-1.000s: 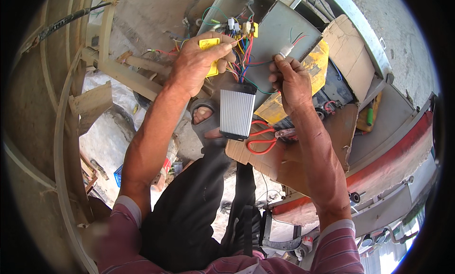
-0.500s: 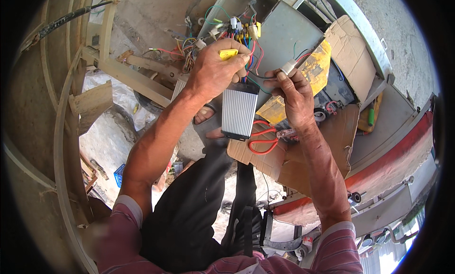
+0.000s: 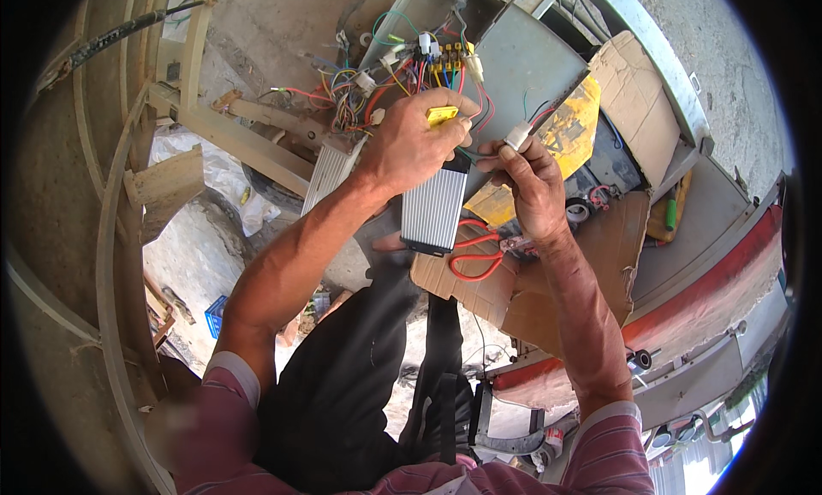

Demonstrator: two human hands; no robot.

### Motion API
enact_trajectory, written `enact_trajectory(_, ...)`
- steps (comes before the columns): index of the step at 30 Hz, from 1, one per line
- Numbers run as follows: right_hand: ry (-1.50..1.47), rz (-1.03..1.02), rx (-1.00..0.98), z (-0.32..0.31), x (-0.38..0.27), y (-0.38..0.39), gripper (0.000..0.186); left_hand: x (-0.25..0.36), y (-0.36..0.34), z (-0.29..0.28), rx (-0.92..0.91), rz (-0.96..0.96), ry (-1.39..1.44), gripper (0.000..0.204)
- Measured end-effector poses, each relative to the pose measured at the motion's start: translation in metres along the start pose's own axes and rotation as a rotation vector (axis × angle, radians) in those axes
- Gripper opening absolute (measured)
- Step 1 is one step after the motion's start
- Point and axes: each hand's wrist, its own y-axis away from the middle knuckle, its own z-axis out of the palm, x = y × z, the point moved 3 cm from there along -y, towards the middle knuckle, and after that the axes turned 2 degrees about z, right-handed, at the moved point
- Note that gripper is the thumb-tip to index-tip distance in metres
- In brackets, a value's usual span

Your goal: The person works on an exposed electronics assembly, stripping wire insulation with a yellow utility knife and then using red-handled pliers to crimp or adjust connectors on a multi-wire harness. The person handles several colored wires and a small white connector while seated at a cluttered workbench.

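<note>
"Connector [image 3: 518, 134] first, the white one: where is it?"

"Raised in the right hand [image 3: 537, 174], in front of the right edge of a grey panel [image 3: 527, 54]. Thumb and fingers are clamped on its body. Thin red, black and green wires leave its far end, and darker leads run out toward the left."

"And the left hand [image 3: 415, 144]?"

"Near the connector but apart from it, over the far end of a silver finned box [image 3: 434, 208]. Thumb and forefinger are closed on a small yellow piece [image 3: 442, 115]. Whether the fingertips also grip a wire, I cannot tell."

"How does that box sit?"

"Ribs running lengthwise, black end cap toward the person. The hand covers its far left corner; what bears it is hidden from me."

"What lies beyond the hands?"

"A yellow terminal block [image 3: 447, 60], beside the panel's left edge, with coloured wires below it. Left of that, a tangle of wires [image 3: 347, 88], and under it a second finned box [image 3: 332, 176], partly behind the forearm."

"To the right?"

"A scuffed yellow plate [image 3: 575, 128] along the panel's right edge. Nearer the person, orange-handled pliers [image 3: 476, 264] lie on cardboard [image 3: 556, 311], close to its left corner, their far end partly behind the right arm. A green-handled tool [image 3: 670, 211] lies past the cardboard's right edge."
</note>
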Motion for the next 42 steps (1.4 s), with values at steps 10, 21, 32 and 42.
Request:
enact_trajectory(10,-0.007,0.0,-0.002,-0.004,0.001,0.002,0.023,0.0,0.001,0.005,-0.048,0.016,-0.045,0.025)
enact_trajectory(21,-0.017,0.028,-0.004,-0.007,0.003,0.0,0.023,-0.01,-0.003,0.008,-0.026,0.099,-0.086,0.024)
enact_trajectory(32,-0.114,0.025,-0.014,-0.003,0.003,0.0,0.023,-0.008,-0.002,0.009,-0.019,0.095,-0.086,0.024)
enact_trajectory(42,-0.169,0.044,-0.03,0.002,0.003,-0.001,0.022,-0.012,-0.002,0.007,-0.001,0.111,-0.115,0.025)
